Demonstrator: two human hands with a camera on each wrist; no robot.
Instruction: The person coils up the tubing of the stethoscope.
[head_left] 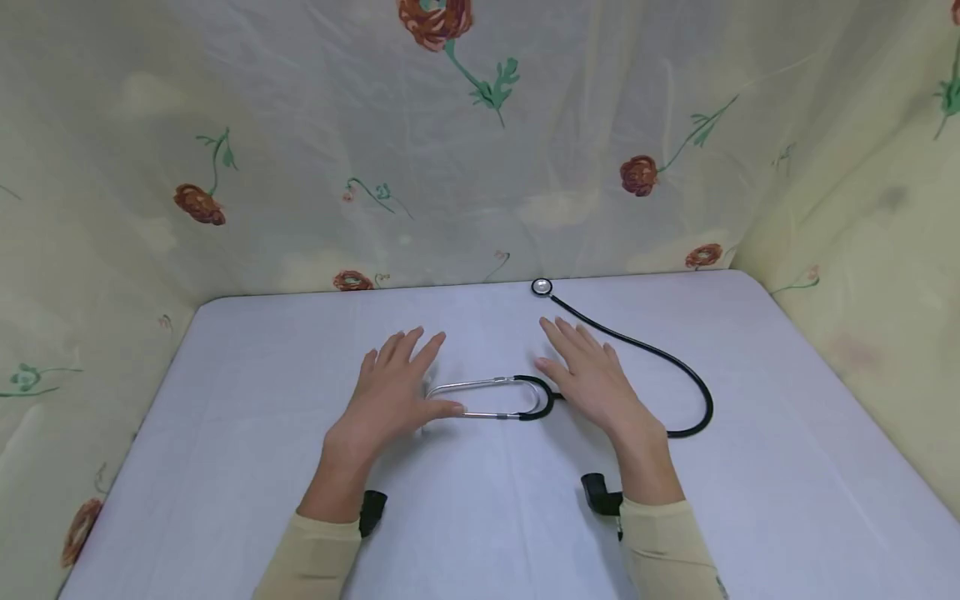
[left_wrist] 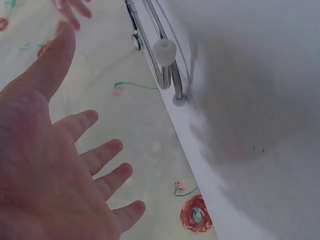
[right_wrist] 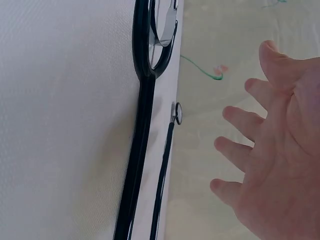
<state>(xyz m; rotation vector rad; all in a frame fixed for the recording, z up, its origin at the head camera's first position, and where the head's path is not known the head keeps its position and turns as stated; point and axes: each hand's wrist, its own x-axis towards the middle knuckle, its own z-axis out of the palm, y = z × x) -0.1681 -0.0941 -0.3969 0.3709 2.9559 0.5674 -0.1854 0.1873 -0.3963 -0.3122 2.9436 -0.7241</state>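
Your stethoscope, with its glossy black flexible tubing and silver metal earpieces (head_left: 652, 349), lies on the white, cloth-textured counter (head_left: 247, 400), stretched out between and beyond your hands. Your left hand (head_left: 382, 400) hovers by the silver curved metal ear tubes (head_left: 472, 384), its fingers spread and its thumb reaching out over the lower tube in the head view; the left wrist view shows the palm apart from the metal, gripping nothing. Your right hand (head_left: 596, 379) is above the single black tube just past the black forked yoke (head_left: 551, 398), its fingers slightly parted, the thumb held away, holding nothing either. The tubing curves out past your right wrist and back to the round, black-rimmed metal chest piece (head_left: 542, 287) near the counter's far edge, before the cream floral curtain (head_left: 450, 192).

Expect it to be light overall, with most of the weight probably in the chest piece. The tubing should be soft, bendy and a bit grippy; the ear tubes look stiff, smooth and likelier to slip or roll. The yoke seems the surest place to take hold, with a second light pinch midway along the ear tubes. Spare the small white ear tips (left_wrist: 164, 52), and mind the chest piece, which could drag or swing if the tubing is pulled.
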